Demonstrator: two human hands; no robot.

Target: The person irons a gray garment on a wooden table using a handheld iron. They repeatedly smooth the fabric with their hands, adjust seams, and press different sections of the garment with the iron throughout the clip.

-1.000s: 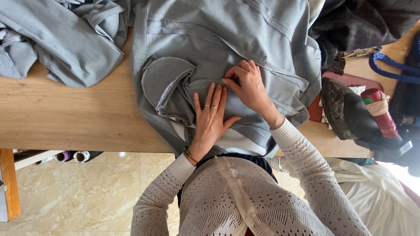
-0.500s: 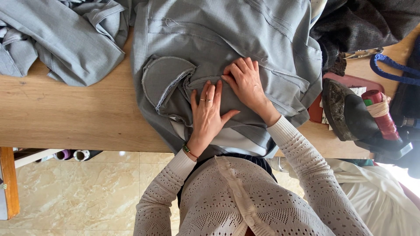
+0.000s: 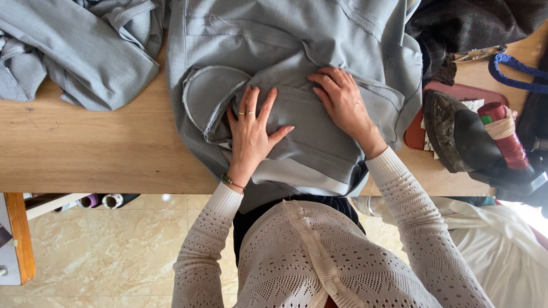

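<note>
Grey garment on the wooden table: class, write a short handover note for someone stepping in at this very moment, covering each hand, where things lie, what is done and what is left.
Left hand: flat, fingers spread, pressing the grey garment beside its rounded pocket flap. No grip.
Right hand: palm down on a fold further right, fingers slightly curled. No grip.
Garment spread across the wooden table, its hem hanging over the near edge.
Second grey garment heaped at the far left, untouched.
Iron rests at the right.
Done: middle section lies flat.
Left: folds near the right hand remain.
</note>
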